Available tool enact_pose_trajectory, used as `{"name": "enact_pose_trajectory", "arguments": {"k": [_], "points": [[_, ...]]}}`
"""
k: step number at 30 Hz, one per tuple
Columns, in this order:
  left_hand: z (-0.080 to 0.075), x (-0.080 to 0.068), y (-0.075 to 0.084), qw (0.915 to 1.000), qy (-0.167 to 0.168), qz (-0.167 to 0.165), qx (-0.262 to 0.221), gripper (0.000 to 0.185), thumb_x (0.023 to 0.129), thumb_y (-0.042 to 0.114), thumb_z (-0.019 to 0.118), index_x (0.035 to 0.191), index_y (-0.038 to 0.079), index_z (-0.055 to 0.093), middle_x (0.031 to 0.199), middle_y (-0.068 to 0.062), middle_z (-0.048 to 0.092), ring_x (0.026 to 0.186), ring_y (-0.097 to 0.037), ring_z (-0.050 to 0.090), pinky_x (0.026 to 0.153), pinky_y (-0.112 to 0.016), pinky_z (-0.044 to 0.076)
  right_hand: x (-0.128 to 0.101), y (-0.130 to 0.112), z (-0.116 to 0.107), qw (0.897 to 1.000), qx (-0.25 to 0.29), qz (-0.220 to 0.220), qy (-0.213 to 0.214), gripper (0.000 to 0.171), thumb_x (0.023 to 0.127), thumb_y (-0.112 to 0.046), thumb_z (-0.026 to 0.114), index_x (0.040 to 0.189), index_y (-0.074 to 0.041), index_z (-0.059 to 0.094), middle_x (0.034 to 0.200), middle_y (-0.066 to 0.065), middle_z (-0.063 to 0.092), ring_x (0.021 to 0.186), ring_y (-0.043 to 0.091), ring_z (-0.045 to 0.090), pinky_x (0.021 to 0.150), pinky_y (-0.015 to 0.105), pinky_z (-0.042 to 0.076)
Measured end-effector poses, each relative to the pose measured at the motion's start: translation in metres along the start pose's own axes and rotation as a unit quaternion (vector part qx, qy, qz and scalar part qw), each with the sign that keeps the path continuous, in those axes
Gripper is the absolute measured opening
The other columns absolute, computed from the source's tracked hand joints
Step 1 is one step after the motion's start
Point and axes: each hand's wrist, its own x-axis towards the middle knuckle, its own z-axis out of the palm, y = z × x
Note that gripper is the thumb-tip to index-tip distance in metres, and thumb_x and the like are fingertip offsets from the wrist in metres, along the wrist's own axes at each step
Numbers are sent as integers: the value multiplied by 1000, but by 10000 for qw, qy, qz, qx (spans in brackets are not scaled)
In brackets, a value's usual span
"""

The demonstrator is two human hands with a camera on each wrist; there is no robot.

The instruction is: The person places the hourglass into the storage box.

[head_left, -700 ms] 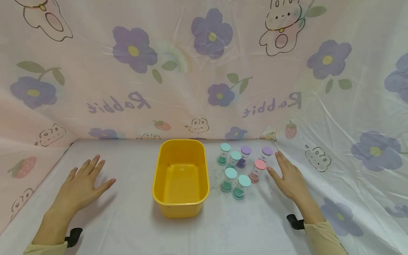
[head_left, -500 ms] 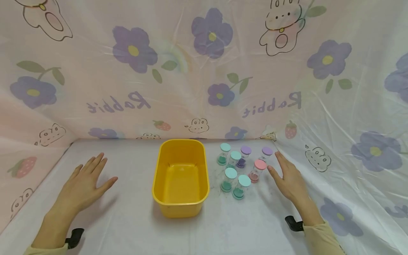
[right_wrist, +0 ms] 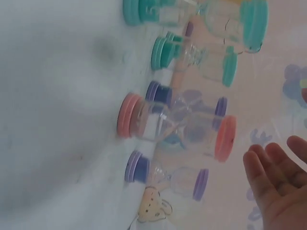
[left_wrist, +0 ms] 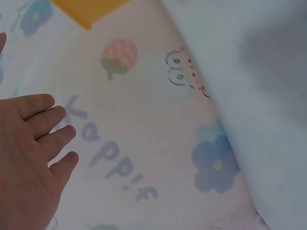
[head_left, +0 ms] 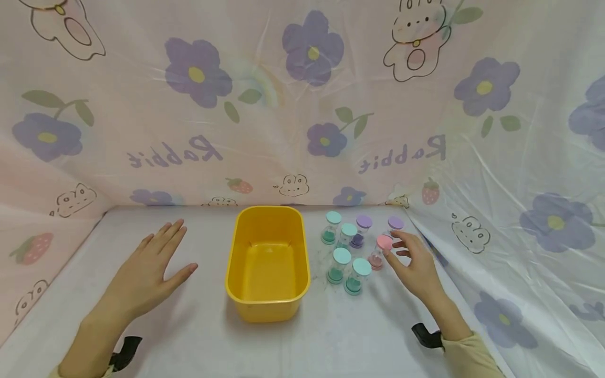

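By the right hand (head_left: 417, 265) stands a transparent, pink-capped hourglass (head_left: 379, 253)

Upright pink-capped hourglass (head_left: 379, 254), transparent, pink sand below, just beside right hand (head_left: 418, 265)

Tub (head_left: 268, 312): set on the surface (head_left: 302, 352), between the two hands.
Hourglasses (head_left: 339, 263): seven, stood upright right of the tub, two placed in front, five farther back.
Left hand (head_left: 142, 278): held above the surface, left of the tub and apart from it.
Right hand (head_left: 416, 266): held just beside the two rightmost hourglasses.
Cloth (head_left: 264, 126): hung behind the surface and along its sides.
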Motion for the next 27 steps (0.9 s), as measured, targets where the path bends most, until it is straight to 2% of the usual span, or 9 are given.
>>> {"name": "enact_pose_trajectory", "arguments": {"k": [6, 10, 15, 23, 27], "points": [[4, 6, 24, 9991, -132, 317, -240, 86, 100, 49, 66, 164, 6, 29, 170, -15, 28, 155, -38, 27, 131, -38, 7, -2, -13, 11, 9981, 472, 42, -403, 49, 91, 2, 77, 137, 0, 60, 126, 15, 66, 105, 31, 67, 87, 16, 57], [9, 7, 38, 9983, -254, 461, -259, 87, 100, 51, 65, 165, 8, 27, 171, -10, 26, 156, -36, 27, 131, -35, 8, -4, -16, 18, 9967, 497, 54, -643, 42, 93, -3, 76, 133, -3, 63, 125, 10, 67, 105, 29, 67, 87, 21, 59], [15, 9, 53, 9965, -523, 618, -218, 89, 100, 57, 61, 165, 6, 27, 173, -8, 22, 157, -34, 24, 131, -36, 9, -6, -16, 26, 9954, 449, -110, -842, 40, 91, -2, 78, 128, -2, 65, 122, 8, 69, 102, 32, 68, 84, 31, 62], [25, 11, 67, 9933, -977, 548, -296, 95, 98, 67, 57, 163, 3, 31, 174, -8, 18, 158, -33, 21, 127, -50, 24, -7, -20, 32, 9920, 420, -40, -1192, 39, 91, -9, 81, 127, -5, 67, 119, 6, 69, 101, 27, 69, 83, 38, 63], [29, 11, 69, 9926, -1064, 490, -326, 95, 98, 67, 56, 163, 3, 30, 174, -8, 17, 159, -32, 20, 128, -50, 23, -8, -22, 32, 9915, 357, -79, -1251, 38, 90, -9, 81, 126, -6, 67, 118, 7, 70, 101, 23, 69, 82, 38, 64]]}}
